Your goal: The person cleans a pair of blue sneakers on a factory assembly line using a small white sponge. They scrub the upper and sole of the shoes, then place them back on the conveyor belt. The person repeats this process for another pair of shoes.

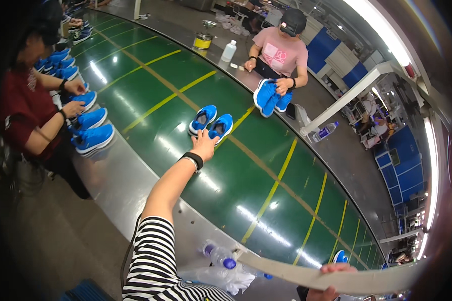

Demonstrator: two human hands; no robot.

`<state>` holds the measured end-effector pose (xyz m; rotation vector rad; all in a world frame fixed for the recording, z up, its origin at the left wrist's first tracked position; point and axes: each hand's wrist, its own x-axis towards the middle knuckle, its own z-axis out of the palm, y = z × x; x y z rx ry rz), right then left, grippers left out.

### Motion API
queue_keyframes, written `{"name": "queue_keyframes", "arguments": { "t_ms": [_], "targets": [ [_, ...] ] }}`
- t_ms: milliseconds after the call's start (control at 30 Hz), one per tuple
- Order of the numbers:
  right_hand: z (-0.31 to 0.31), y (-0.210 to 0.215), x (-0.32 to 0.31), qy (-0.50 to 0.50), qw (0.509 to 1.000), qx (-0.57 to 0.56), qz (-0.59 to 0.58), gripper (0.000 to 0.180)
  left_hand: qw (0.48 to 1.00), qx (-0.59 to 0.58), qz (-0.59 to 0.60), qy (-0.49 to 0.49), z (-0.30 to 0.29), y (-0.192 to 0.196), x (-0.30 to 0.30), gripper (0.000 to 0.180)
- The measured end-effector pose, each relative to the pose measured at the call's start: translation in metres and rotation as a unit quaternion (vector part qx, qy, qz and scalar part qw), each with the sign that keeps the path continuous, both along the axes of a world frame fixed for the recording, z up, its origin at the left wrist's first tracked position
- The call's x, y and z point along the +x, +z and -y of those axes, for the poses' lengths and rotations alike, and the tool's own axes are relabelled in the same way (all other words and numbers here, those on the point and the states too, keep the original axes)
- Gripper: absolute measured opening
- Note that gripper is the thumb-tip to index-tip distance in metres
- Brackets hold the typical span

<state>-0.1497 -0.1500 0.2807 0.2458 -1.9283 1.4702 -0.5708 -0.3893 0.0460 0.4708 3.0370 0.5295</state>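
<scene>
Left hand (204, 144): stretched out over the green conveyor belt (196, 165), fingers loose, fingertips touching the heels of the pair of blue shoes (211, 122); nothing grasped.
Right hand (331, 281): at the lower edge, clasped around a long pale strip (306, 275).
Shoes: side by side mid-belt.
Across the belt: a person in pink holds blue shoes (268, 95).

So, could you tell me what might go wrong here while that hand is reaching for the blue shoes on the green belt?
1. The left hand only touches the heels of the pair of blue shoes with its fingertips; a weak grab might take one shoe and leave the other.
2. The arm stretches far out over the green conveyor belt, so the shoes could perhaps slip out of reach.
3. The right hand holds a long pale strip, leaving no free hand to help.
</scene>
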Motion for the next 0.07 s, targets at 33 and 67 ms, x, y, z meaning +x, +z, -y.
{"name": "queue_keyframes", "arguments": {
  "t_ms": [33, 67],
  "targets": [
    [0.003, 0.0, 0.011, -0.009, 0.995, -0.047, 0.083, 0.073, 0.999, -0.033, -0.016, 0.009, -0.004, -0.009, -0.023, 0.063],
    [-0.003, -0.007, 0.003, -0.012, 0.995, -0.047, 0.083, 0.073, 0.998, -0.065, -0.015, 0.011, -0.007, -0.019, -0.044, 0.065]
  ]
}}
